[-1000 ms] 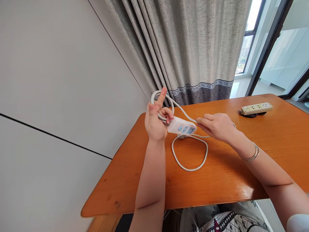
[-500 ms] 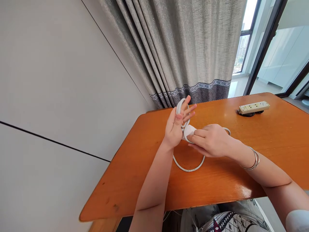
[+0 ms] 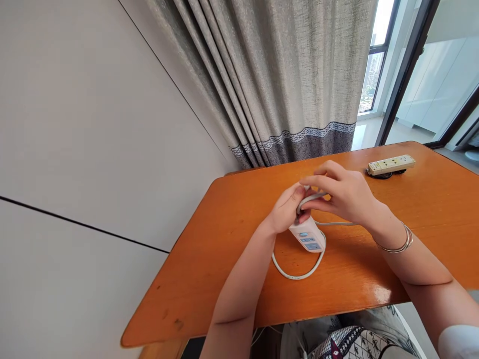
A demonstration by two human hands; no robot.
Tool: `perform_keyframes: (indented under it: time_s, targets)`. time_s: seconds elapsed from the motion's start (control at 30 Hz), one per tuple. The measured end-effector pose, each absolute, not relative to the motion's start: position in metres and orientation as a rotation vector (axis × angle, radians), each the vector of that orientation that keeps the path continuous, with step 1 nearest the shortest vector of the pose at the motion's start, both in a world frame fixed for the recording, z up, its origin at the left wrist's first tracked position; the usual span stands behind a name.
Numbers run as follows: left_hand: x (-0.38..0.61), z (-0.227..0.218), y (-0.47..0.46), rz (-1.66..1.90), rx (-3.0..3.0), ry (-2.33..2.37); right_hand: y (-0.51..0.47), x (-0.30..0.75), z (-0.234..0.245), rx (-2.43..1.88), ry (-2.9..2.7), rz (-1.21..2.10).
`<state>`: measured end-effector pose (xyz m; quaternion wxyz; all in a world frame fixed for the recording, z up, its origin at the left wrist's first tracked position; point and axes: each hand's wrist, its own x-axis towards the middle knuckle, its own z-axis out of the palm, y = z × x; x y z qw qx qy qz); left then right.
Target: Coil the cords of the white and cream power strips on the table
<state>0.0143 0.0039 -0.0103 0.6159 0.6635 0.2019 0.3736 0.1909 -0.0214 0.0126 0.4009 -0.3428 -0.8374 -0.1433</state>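
Note:
A white power strip (image 3: 309,236) with blue sockets and a switch hangs tilted just below my fingers, over the table. My left hand (image 3: 288,208) is closed around the white cord (image 3: 307,198) at the strip's upper end. Close against it, my right hand (image 3: 339,192) pinches the same cord between thumb and fingers. One loop of the cord drops onto the table below the strip, and another stretch runs right behind my right wrist. Part of the cord is hidden by my fingers.
Toward the back right of the wooden table (image 3: 209,269) lies a cream power strip (image 3: 391,164) with a black cord under it. A grey curtain (image 3: 299,75) hangs behind the table. A white panelled wall (image 3: 82,124) borders the left side.
My left fingers have closed from spread to curled around the cord. My right hand has moved from the strip up to the cord, and the strip's socket face now shows.

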Motion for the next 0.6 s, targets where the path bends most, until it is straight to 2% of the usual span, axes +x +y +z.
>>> perform_keyframes:
  time_s: [0.33,0.6]
  targets:
    - [0.007,-0.002,0.002,0.506,1.581,0.428,-0.001,0.215,0.019,-0.687,-2.248,0.112]
    - [0.004,-0.002,0.005,0.436,1.579,0.423,-0.001,0.22,0.023,-0.598,-2.239,0.14]
